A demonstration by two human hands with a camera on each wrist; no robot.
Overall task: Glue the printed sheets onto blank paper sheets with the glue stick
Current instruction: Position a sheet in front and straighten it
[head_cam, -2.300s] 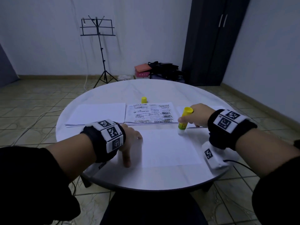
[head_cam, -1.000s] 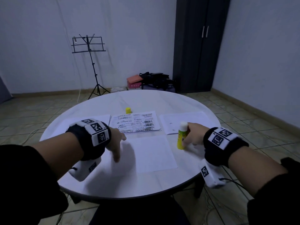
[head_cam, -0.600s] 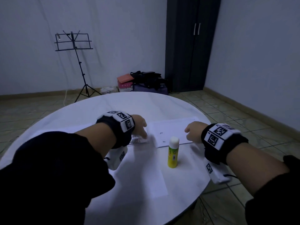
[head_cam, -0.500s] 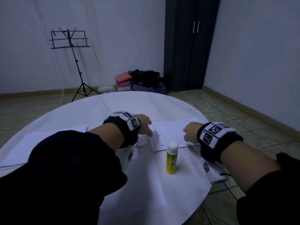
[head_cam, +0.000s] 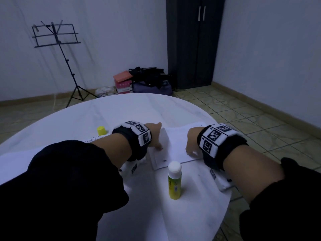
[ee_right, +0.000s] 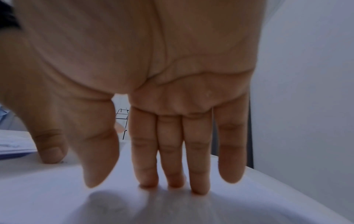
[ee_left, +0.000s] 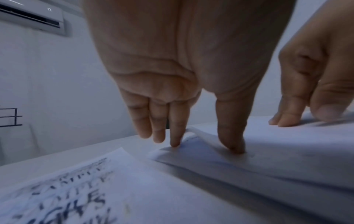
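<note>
A sparsely furnished room of a home is shown, seemingly used for music practice. A round white table [head_cam: 132, 110] is set on a tiled floor [head_cam: 243, 119]. At about eleven o'clock a folding music stand [head_cam: 57, 37] is placed against a plain wall; at twelve o'clock bags and boxes [head_cam: 144, 80] are piled on the floor, beside a dark double-door wardrobe [head_cam: 194, 40] at one o'clock. A wall-mounted air conditioner [ee_left: 32, 19] is seen.

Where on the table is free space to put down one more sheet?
Bare table lies beyond the yellow cap and both hands. It is crowded around the glue stick, where the left hand and right hand press paper.
</note>
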